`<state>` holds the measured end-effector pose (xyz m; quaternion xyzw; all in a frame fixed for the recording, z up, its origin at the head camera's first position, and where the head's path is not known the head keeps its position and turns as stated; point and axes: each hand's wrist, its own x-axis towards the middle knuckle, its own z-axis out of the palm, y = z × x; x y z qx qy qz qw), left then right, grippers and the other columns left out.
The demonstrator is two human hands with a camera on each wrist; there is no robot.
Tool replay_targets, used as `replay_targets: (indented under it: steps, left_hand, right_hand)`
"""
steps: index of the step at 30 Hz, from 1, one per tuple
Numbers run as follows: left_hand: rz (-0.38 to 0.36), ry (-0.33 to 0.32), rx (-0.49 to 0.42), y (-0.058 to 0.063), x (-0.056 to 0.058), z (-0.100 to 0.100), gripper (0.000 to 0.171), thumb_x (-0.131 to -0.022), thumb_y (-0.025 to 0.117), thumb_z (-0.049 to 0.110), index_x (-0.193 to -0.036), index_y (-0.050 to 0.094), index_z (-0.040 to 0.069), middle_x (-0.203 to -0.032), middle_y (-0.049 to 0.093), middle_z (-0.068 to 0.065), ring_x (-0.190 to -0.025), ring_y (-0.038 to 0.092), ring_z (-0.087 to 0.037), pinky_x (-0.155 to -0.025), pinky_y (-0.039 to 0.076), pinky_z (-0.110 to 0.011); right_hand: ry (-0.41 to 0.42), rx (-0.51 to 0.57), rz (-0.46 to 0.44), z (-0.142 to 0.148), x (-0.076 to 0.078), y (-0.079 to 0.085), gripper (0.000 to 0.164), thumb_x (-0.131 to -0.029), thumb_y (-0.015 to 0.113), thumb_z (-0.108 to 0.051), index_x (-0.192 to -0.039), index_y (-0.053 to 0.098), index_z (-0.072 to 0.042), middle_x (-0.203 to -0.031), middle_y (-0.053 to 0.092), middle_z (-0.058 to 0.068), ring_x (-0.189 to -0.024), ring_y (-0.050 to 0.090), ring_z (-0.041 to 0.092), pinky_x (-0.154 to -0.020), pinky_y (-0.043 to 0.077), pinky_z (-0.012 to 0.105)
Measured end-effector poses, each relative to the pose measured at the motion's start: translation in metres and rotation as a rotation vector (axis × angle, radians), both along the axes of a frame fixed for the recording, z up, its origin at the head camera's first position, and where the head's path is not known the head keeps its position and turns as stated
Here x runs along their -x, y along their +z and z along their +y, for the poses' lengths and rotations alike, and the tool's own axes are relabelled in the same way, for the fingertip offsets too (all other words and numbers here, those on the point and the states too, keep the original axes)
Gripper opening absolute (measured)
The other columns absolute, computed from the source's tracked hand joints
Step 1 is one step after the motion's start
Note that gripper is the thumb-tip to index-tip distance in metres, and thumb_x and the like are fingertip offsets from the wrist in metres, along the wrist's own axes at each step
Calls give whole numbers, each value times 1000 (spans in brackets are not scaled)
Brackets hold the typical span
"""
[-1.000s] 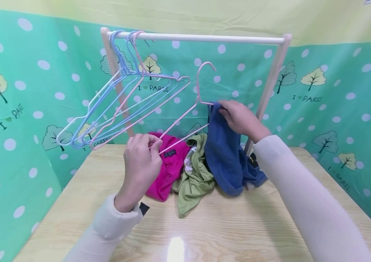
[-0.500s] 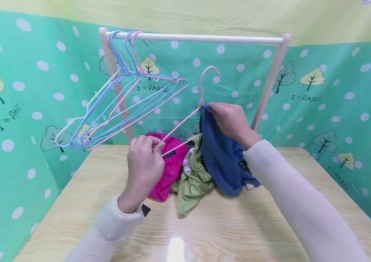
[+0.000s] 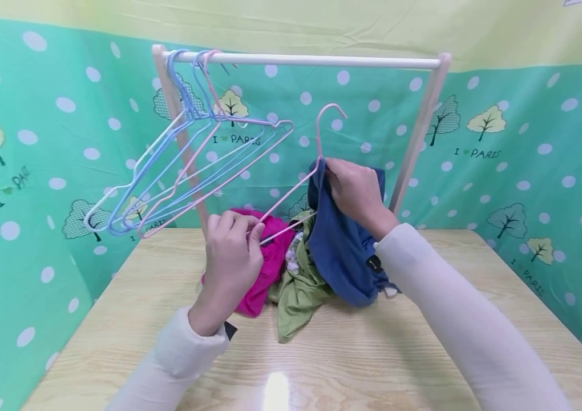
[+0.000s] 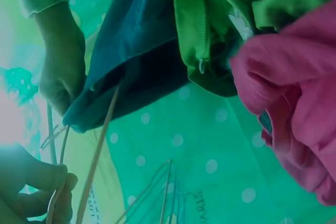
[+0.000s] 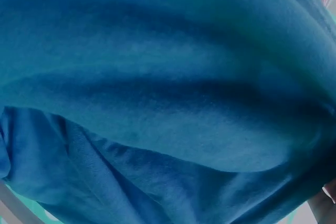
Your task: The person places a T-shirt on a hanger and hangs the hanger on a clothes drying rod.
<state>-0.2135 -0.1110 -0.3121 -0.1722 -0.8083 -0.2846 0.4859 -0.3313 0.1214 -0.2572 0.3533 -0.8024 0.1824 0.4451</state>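
Observation:
My left hand [image 3: 233, 251] pinches the left end of a pink wire hanger [image 3: 291, 193], whose hook points up and to the right. A blue garment [image 3: 339, 245] is drawn over the hanger's right side, and its top edge reaches the base of the hook. My right hand [image 3: 355, 188] grips the garment's upper edge beside that hook. Seen from the left wrist, the hanger's bars enter the garment's open edge [image 4: 126, 77]. The right wrist view is mostly filled by blue cloth [image 5: 157, 103], so the hanger's right end stays hidden.
Several blue, white and pink hangers [image 3: 188, 165] hang at the left of the rack's white rail [image 3: 311, 59]. A magenta garment [image 3: 257, 285] and a green garment [image 3: 301, 297] lie on the wooden table [image 3: 322, 365] beneath. A patterned curtain [image 3: 527, 142] stands behind.
The right hand has moved left, drawing the blue garment further along the hanger up to the hook's base. The hanger's hook has shifted slightly right and down; the left hand keeps its pinch.

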Motion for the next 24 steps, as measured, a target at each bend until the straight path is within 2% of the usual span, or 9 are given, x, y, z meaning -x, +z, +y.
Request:
replay_targets:
  steps: [6, 8, 10, 13, 16, 20, 24]
  left_hand:
    - [177, 92, 188, -2, 0, 7, 15, -95, 66, 8, -102, 71, -5, -98, 64, -20, -90, 52, -39, -77, 40, -49]
    - [217, 68, 230, -4, -2, 13, 15, -95, 66, 9, -100, 71, -4, -95, 64, -19, -87, 53, -38, -76, 41, -48]
    - [209, -17, 259, -7, -3, 21, 13, -94, 66, 8, -99, 71, -3, -92, 63, -17, -85, 53, -36, -77, 43, -46]
    - [103, -169, 285, -16, -2, 33, 13, -95, 66, 7, -102, 71, -2, -94, 62, -13, -86, 54, -31, -81, 46, -42]
    - [-46, -247, 282, -23, 0, 43, 19, -96, 66, 8, -112, 69, -2, -102, 64, -12, -92, 58, -28, -85, 52, -36]
    - [-218, -239, 262, -28, 3, 55, 33, -99, 65, 12, -126, 64, -6, -115, 67, -16, -104, 63, -29, -92, 56, -40]
    - [-348, -224, 237, -27, 7, 61, 46, -101, 65, 17, -138, 57, -8, -130, 64, -21, -117, 62, -34, -102, 52, -46]
  right_hand:
    - [5, 7, 13, 4, 5, -5, 23, -106, 55, -10, -84, 63, -6, -64, 57, 8, -51, 54, 25, -46, 33, 35]
    - [3, 4, 10, 4, 5, -7, 24, -106, 56, -10, -82, 60, -6, -62, 53, 7, -49, 50, 24, -46, 31, 33]
    - [-4, 4, 7, 4, 4, -8, 24, -106, 56, -10, -82, 59, -6, -61, 52, 7, -49, 49, 24, -46, 30, 34]
    - [-13, 0, 4, 4, 4, -8, 24, -106, 57, -11, -83, 61, -5, -61, 51, 7, -49, 50, 24, -45, 31, 35]
    - [-14, -6, 5, 4, 4, -7, 23, -106, 56, -10, -84, 62, -4, -61, 51, 6, -49, 50, 24, -46, 33, 36]
    - [-4, -16, 13, 3, 3, -5, 23, -106, 55, -9, -85, 62, -3, -61, 50, 6, -49, 50, 23, -46, 32, 35]
    - [8, -7, 30, 2, 2, -3, 24, -106, 55, -8, -83, 62, -3, -60, 50, 7, -49, 51, 25, -46, 32, 34]
